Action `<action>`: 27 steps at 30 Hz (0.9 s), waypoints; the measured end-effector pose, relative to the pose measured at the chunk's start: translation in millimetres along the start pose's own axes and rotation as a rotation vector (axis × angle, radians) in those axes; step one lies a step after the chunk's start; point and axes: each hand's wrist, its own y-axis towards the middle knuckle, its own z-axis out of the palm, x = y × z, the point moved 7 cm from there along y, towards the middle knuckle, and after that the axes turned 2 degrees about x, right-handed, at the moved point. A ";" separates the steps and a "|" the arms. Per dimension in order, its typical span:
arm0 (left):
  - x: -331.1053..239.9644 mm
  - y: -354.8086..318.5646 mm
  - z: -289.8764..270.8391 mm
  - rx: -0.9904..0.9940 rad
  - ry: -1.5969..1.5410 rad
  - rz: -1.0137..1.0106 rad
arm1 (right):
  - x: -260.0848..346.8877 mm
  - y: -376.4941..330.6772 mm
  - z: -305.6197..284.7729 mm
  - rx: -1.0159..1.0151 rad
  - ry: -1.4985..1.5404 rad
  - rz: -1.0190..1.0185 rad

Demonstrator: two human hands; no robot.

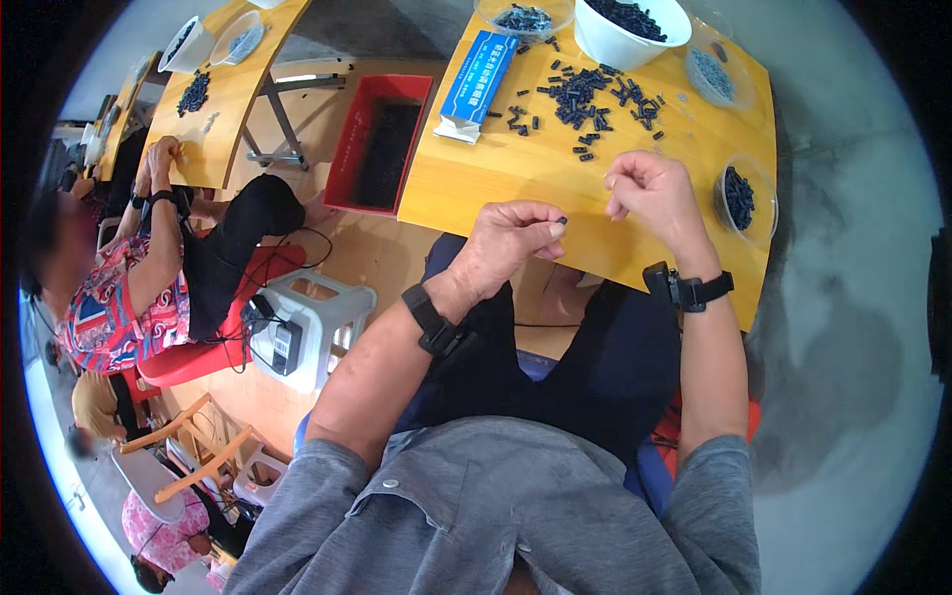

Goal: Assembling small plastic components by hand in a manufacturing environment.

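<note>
Just 1 black piece [561, 220] at left hand [511, 241] fingertips.

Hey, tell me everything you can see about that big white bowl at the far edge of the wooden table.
The large round white bowl looks like smooth plastic, with a thick rim and plain sides. It stands upright at the far edge of the light wooden table, partly cut off by the picture's top. It is heaped with small dark cylindrical parts. Clear plastic tubs flank it, and loose dark parts lie scattered just in front. Neither hand touches it.
</note>
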 end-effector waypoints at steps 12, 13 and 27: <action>-28.8 -24.8 20.3 0.066 0.095 0.134 | 56.5 -53.3 38.3 0.389 -0.024 -0.040; -29.8 -27.1 22.0 0.075 0.102 0.149 | 57.8 -55.6 40.1 0.395 -0.045 -0.040; -37.7 -62.0 41.4 0.081 0.282 0.178 | 103.0 -85.5 52.6 0.449 -0.637 -0.318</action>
